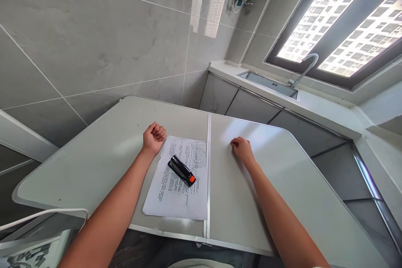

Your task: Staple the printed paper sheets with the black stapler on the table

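From my end of the head feed, the grey tiled wall takes up the most room, running along the far side. Under it spreads the pale tabletop, split front to back by a light metal strip. The window fills the upper right, with the white counter below it and a sink set in that. My left forearm and right forearm reach in from the near edge, one on each side of the strip.

The printed paper lies between them on the left half, its right edge along the strip; I can't tell whether it is one sheet or several.

My left grip sits at the paper's far left corner, fingers curled into a fist; contact with the sheet is hard to judge. My right grip rests on the right half, well apart from the paper, thumb and fingertips bunched together.

The black stapler lies slantwise on the print, near my left grip, to its right and closer to me. From my right grip it is well off to the left. Its orange end points toward the strip and the near edge.
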`<state>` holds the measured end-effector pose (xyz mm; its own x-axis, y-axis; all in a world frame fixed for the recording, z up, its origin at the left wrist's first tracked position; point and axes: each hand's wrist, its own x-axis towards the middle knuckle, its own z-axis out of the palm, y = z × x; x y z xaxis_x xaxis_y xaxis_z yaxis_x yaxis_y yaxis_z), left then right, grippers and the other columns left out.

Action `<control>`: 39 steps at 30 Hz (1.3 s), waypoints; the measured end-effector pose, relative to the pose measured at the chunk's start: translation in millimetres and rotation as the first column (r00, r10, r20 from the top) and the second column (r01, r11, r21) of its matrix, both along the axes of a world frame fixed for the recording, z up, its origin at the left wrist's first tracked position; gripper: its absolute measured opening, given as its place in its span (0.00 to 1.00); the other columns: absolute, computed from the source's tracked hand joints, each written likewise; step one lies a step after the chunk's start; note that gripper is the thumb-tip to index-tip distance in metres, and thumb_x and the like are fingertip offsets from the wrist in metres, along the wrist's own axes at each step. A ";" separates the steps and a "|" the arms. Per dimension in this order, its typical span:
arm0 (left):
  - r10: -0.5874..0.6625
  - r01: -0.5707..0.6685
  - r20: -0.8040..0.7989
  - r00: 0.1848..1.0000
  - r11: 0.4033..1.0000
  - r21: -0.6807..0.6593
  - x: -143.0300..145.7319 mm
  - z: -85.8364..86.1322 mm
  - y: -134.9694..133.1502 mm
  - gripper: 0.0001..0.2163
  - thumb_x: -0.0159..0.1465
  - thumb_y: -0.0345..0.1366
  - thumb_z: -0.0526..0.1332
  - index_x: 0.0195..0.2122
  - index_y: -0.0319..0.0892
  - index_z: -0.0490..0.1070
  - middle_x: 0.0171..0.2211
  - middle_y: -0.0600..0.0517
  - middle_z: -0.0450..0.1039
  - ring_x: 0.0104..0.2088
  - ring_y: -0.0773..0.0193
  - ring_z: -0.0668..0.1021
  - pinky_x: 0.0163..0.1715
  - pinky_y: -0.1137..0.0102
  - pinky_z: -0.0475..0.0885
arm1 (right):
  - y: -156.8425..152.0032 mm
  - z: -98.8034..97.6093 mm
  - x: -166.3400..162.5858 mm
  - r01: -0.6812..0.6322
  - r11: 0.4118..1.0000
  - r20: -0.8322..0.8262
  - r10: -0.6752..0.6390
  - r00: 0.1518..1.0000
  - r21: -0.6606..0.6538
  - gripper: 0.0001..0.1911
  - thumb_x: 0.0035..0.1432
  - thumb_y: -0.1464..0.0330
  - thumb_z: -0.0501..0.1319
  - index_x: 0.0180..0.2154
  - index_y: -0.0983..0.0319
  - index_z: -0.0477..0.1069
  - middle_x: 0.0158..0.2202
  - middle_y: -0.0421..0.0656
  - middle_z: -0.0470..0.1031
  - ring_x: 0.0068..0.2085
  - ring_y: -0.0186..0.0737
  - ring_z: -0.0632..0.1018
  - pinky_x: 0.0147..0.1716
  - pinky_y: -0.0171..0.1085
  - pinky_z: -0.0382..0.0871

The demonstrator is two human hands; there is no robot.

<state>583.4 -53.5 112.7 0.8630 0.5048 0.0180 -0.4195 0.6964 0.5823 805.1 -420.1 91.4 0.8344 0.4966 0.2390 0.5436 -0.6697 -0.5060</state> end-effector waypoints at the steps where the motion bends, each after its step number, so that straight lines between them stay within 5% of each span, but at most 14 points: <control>1: 0.000 0.000 0.000 1.000 1.000 -0.004 0.2 -0.1 -0.2 0.23 0.66 0.35 0.61 0.20 0.42 0.46 0.18 0.59 0.41 0.17 0.71 0.54 0.16 0.71 0.51 | 8.3 1.2 -2.9 0.006 0.999 0.000 -0.006 1.000 0.034 0.10 0.55 0.71 0.58 0.33 0.60 0.79 0.35 0.45 0.78 0.34 0.41 0.77 0.40 0.39 0.70; 4: -0.008 0.008 0.002 1.000 1.000 -0.006 0.6 -0.7 -0.5 0.23 0.67 0.35 0.60 0.20 0.42 0.47 0.18 0.58 0.42 0.17 0.71 0.54 0.16 0.71 0.51 | 49.0 6.9 -14.9 -0.004 0.976 -0.046 0.014 0.999 0.218 0.06 0.53 0.67 0.64 0.34 0.60 0.78 0.35 0.44 0.79 0.33 0.40 0.78 0.40 0.40 0.72; 6: -0.011 0.011 -0.001 1.000 1.000 -0.001 0.4 -0.7 -0.5 0.23 0.67 0.35 0.60 0.20 0.42 0.47 0.19 0.58 0.42 0.17 0.71 0.54 0.16 0.71 0.51 | 87.2 10.5 -24.7 -0.099 0.946 -0.108 0.138 0.985 0.309 0.03 0.52 0.67 0.65 0.31 0.59 0.76 0.32 0.42 0.79 0.33 0.41 0.78 0.40 0.41 0.72; 11: 0.004 -0.003 -0.026 1.000 0.999 0.038 -0.8 1.2 -1.4 0.23 0.67 0.36 0.60 0.20 0.42 0.46 0.19 0.58 0.41 0.17 0.71 0.54 0.16 0.72 0.52 | 180.6 11.1 -42.0 -0.290 0.903 -0.176 0.356 0.918 0.316 0.03 0.53 0.73 0.65 0.30 0.60 0.77 0.28 0.38 0.78 0.32 0.36 0.75 0.38 0.37 0.70; 15: 0.009 -0.006 -0.044 0.999 0.998 0.061 -0.3 2.4 -3.5 0.23 0.66 0.36 0.60 0.20 0.43 0.46 0.19 0.58 0.42 0.17 0.71 0.55 0.16 0.72 0.52 | 216.6 6.6 -44.8 -0.360 0.886 -0.175 0.419 0.891 0.292 0.04 0.54 0.75 0.65 0.30 0.61 0.77 0.28 0.37 0.77 0.33 0.34 0.73 0.40 0.35 0.68; 22: -0.026 0.030 -0.051 0.998 0.996 0.079 3.0 1.5 -4.9 0.24 0.66 0.36 0.61 0.19 0.43 0.47 0.18 0.58 0.41 0.17 0.71 0.53 0.15 0.72 0.50 | 202.9 4.1 -28.4 -0.249 0.926 -0.133 0.295 0.946 0.282 0.07 0.59 0.71 0.59 0.34 0.61 0.77 0.34 0.41 0.80 0.34 0.36 0.73 0.40 0.36 0.67; 28: 0.033 0.008 -0.110 0.993 0.936 0.353 6.3 -3.8 -11.0 0.22 0.67 0.42 0.64 0.19 0.42 0.57 0.19 0.57 0.50 0.19 0.70 0.56 0.18 0.73 0.52 | 107.8 0.8 -0.2 -0.084 0.975 -0.093 0.105 0.990 0.206 0.09 0.54 0.66 0.57 0.29 0.61 0.75 0.29 0.43 0.78 0.32 0.39 0.74 0.38 0.38 0.66; 30: 0.107 0.002 -0.175 0.979 0.846 0.533 7.0 -6.3 -15.1 0.20 0.67 0.44 0.65 0.20 0.41 0.65 0.20 0.54 0.58 0.21 0.69 0.59 0.20 0.73 0.55 | 69.9 0.5 6.4 -0.048 0.984 -0.085 0.064 0.994 0.174 0.09 0.53 0.65 0.57 0.29 0.60 0.74 0.29 0.43 0.77 0.32 0.40 0.73 0.37 0.38 0.65; 32: 0.179 0.048 -0.224 0.958 0.671 0.740 7.1 -9.2 -19.5 0.16 0.65 0.42 0.67 0.22 0.41 0.71 0.23 0.51 0.65 0.25 0.65 0.64 0.23 0.72 0.58 | 36.9 -0.7 8.8 -0.027 0.989 -0.091 0.040 0.995 0.143 0.09 0.52 0.63 0.57 0.30 0.60 0.74 0.26 0.42 0.75 0.30 0.40 0.72 0.35 0.38 0.65; 35: 0.311 0.153 -0.213 0.926 0.206 0.967 7.1 -14.3 -24.9 0.06 0.64 0.36 0.66 0.29 0.45 0.76 0.30 0.48 0.73 0.38 0.55 0.72 0.30 0.68 0.63 | 3.6 -6.9 1.1 0.046 0.992 -0.079 -0.036 0.996 0.119 0.10 0.53 0.62 0.57 0.30 0.59 0.73 0.24 0.41 0.73 0.28 0.40 0.70 0.33 0.38 0.63; 37: 0.382 0.206 -0.156 0.911 -0.095 0.974 8.5 -18.7 -26.7 0.03 0.65 0.34 0.63 0.35 0.47 0.78 0.38 0.46 0.76 0.45 0.50 0.72 0.37 0.64 0.66 | -5.3 -12.2 -11.1 0.105 0.988 -0.053 -0.099 0.994 0.116 0.10 0.55 0.62 0.56 0.31 0.59 0.73 0.25 0.41 0.73 0.28 0.41 0.71 0.32 0.38 0.62; 39: 0.405 0.246 -0.117 0.907 -0.283 0.927 11.1 -23.5 -27.0 0.07 0.67 0.34 0.61 0.43 0.47 0.78 0.45 0.45 0.76 0.48 0.49 0.72 0.44 0.59 0.66 | -4.0 -14.6 -26.7 0.134 0.983 -0.047 -0.129 0.991 0.128 0.10 0.56 0.62 0.55 0.30 0.59 0.72 0.26 0.42 0.74 0.30 0.41 0.72 0.33 0.38 0.63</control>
